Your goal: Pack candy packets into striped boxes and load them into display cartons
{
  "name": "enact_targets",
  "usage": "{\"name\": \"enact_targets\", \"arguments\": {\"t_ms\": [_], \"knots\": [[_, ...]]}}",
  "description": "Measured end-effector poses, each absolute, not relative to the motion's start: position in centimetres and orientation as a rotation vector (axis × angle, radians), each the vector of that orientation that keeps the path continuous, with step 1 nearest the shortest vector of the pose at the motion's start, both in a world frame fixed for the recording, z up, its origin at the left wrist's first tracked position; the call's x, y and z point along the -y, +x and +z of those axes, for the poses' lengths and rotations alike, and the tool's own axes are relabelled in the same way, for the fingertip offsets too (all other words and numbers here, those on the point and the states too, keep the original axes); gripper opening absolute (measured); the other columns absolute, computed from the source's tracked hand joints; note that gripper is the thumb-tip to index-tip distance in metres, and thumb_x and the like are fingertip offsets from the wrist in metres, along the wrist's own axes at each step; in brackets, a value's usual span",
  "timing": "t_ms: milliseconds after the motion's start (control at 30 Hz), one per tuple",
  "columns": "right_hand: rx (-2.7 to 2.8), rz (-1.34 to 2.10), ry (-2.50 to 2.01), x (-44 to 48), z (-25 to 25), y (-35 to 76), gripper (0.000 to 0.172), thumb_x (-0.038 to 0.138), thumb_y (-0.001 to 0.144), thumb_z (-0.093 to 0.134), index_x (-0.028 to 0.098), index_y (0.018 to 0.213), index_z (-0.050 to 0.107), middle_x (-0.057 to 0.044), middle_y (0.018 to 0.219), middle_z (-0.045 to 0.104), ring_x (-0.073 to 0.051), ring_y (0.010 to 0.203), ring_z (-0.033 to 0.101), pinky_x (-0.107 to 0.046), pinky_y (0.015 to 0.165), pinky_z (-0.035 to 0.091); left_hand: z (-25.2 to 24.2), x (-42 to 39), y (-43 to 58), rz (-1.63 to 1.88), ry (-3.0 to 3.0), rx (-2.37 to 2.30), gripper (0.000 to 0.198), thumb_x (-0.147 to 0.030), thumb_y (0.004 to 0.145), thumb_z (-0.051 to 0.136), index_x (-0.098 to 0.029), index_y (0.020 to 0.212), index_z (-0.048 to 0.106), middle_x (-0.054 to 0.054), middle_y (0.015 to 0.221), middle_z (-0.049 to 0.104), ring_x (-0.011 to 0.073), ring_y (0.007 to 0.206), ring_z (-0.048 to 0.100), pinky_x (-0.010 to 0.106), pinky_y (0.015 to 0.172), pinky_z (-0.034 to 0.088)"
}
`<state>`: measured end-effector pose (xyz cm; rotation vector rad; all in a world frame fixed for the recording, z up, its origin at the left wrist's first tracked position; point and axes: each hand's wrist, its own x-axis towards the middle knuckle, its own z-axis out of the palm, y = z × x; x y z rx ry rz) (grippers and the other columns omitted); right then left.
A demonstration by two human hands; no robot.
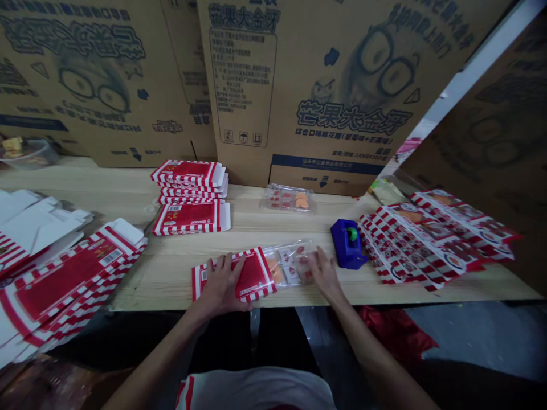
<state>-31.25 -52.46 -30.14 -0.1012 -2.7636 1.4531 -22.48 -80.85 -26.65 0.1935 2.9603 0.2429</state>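
A red-and-white striped candy box (pixel 257 277) lies flat near the front edge of the table. My left hand (pixel 222 285) grips it from above, thumb along the near side and fingers over the far side. Out of the box's right end sticks a clear plastic pack of candies (pixel 290 265), with orange and red pieces inside. Its left part is hidden in the box. My right hand (pixel 325 274) pinches the pack's outer end. Farther back lies a second clear candy pack (pixel 288 199). A blue tape dispenser (pixel 348 245) stands right of my right hand.
Several striped boxes (pixel 190 217) are stacked behind my left hand. Flattened boxes (pixel 72 267) pile up at the left, beside white open cartons (pixel 40 219). Striped printed packets (pixel 423 236) fan out at the right. Large cardboard cartons (pixel 243 159) wall off the back. A plastic tub (pixel 34 155) sits far left.
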Motion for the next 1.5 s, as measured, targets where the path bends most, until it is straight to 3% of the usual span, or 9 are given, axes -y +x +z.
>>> {"name": "enact_targets", "arguments": {"t_ms": [133,267,467,600,800,933,1033,1233,1500], "knots": [[2.600,2.050,0.400,56.5,-29.6,-27.4,0.056,0.047,0.079,0.067,0.024,0.128,0.056,-0.009,0.124,0.064,-0.026,0.120,0.057,-0.047,0.106,0.040,-26.5,78.1,-22.5,0.287,0.196,-3.064,0.117,-0.057,0.044,0.081,-0.016,0.146,0.038,0.027,0.141,0.041,0.0460,0.125,0.038,0.063,0.104,0.022],[2.334,1.923,0.149,58.7,-28.7,-24.8,0.055,0.041,0.069,0.078,0.022,0.113,0.051,-0.011,0.133,0.053,-0.027,0.127,0.049,-0.045,0.105,0.041,-25.5,76.8,-21.8,0.367,-0.156,-3.199,0.117,-0.065,0.049,0.076,-0.013,0.146,0.035,0.024,0.134,0.044,0.0426,0.117,0.043,0.057,0.099,0.030],[2.013,2.477,-0.084,58.5,-27.8,-23.0,0.045,0.036,0.071,0.077,0.027,0.089,0.037,0.001,0.092,0.067,-0.018,0.079,0.068,-0.032,0.071,0.056,-25.4,76.1,-18.7,0.911,-0.253,-3.149,0.111,-0.061,0.065,0.071,-0.014,0.151,0.020,0.019,0.127,0.051,0.0380,0.115,0.048,0.054,0.095,0.040],[2.051,2.647,-0.029,56.9,-27.5,-22.4,0.047,0.032,0.071,0.077,0.028,0.105,0.044,-0.002,0.104,0.070,-0.021,0.088,0.069,-0.034,0.075,0.057,-27.4,76.7,-17.1,1.695,-0.078,-2.782,0.072,-0.041,0.089,0.051,-0.019,0.152,0.020,0.017,0.140,0.047,0.0277,0.124,0.051,0.044,0.101,0.043],[2.386,2.425,0.030,54.6,-29.0,-20.6,0.043,0.038,0.075,0.073,0.025,0.115,0.063,-0.006,0.115,0.069,-0.024,0.100,0.065,-0.037,0.086,0.053,-27.6,77.1,-15.4,2.231,-0.141,-1.974,0.070,-0.040,0.081,0.066,-0.023,0.142,0.037,0.013,0.127,0.058,0.0252,0.108,0.062,0.040,0.091,0.052],[2.479,2.290,0.212,54.9,-29.1,-20.0,0.018,0.039,0.081,0.066,0.023,0.090,0.067,-0.002,0.092,0.069,-0.020,0.085,0.063,-0.030,0.077,0.051,-27.3,76.8,-15.6,2.323,-0.221,-1.791,0.035,-0.037,0.077,0.073,-0.021,0.101,0.053,0.003,0.096,0.064,0.0174,0.087,0.062,0.028,0.075,0.051],[2.397,2.365,0.108,56.0,-27.8,-20.4,0.017,0.035,0.075,0.071,0.024,0.083,0.061,0.001,0.080,0.066,-0.018,0.074,0.061,-0.027,0.069,0.050,-27.4,76.7,-16.3,2.426,-0.355,-1.921,0.029,-0.037,0.078,0.071,-0.018,0.076,0.049,-0.003,0.075,0.056,0.0100,0.069,0.054,0.021,0.065,0.043],[2.231,2.836,-0.050,57.4,-26.1,-21.4,0.023,0.029,0.066,0.077,0.023,0.085,0.065,-0.001,0.084,0.070,-0.019,0.076,0.064,-0.032,0.077,0.051,-26.6,78.3,-16.8,2.368,-0.339,-2.024,0.030,-0.034,0.076,0.071,-0.020,0.096,0.053,-0.002,0.084,0.056,0.0117,0.074,0.056,0.023,0.068,0.046],[2.465,2.323,0.547,55.9,-26.9,-22.1,0.017,0.039,0.081,0.067,0.024,0.086,0.075,-0.006,0.102,0.068,-0.021,0.101,0.062,-0.034,0.089,0.047,-25.3,80.2,-16.8,1.980,0.026,-2.389,0.027,-0.040,0.084,0.061,-0.017,0.074,0.066,0.007,0.091,0.063,0.0185,0.088,0.059,0.030,0.074,0.048]]}}
